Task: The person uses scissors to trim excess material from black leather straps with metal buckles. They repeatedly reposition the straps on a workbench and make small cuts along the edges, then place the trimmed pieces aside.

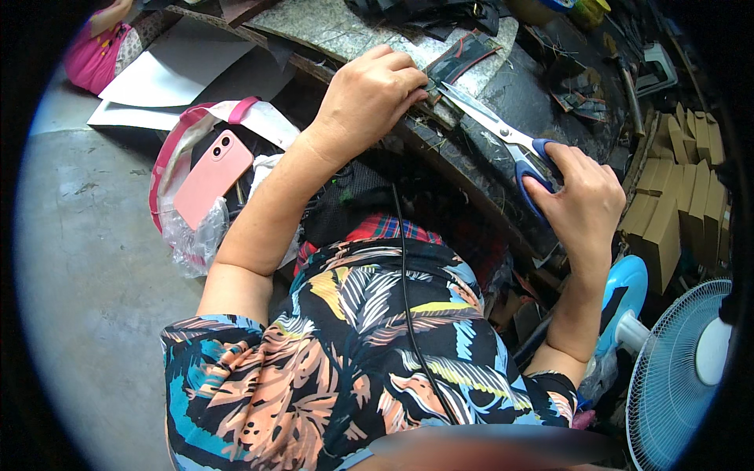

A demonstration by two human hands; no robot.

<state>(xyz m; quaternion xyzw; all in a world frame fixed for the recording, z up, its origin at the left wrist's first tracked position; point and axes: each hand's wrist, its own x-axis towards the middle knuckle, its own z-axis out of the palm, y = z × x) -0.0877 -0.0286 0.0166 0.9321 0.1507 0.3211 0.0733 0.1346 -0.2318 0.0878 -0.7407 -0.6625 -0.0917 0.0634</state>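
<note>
My left hand (377,98) is closed, its fingertips pinched at the near end of a dark strip with red edging (470,56). That strip lies over the edge of a worn grey work surface. In my right hand (583,192) is a pair of scissors (491,122) with blue handles; thumb and fingers pass through the loops. The blades point up and left, their tips close to the strip and just right of my left fingertips. My left fingers hide the strip's near end.
More dark scraps with red edges (583,98) lie on the bench, near a hammer (631,94). Folded cardboard pieces (667,212) stand at the right, above a fan (679,385). Left of me, a pink phone (214,179) rests on a pink-rimmed bag (161,177). Another person's arm (110,17) shows at far left.
</note>
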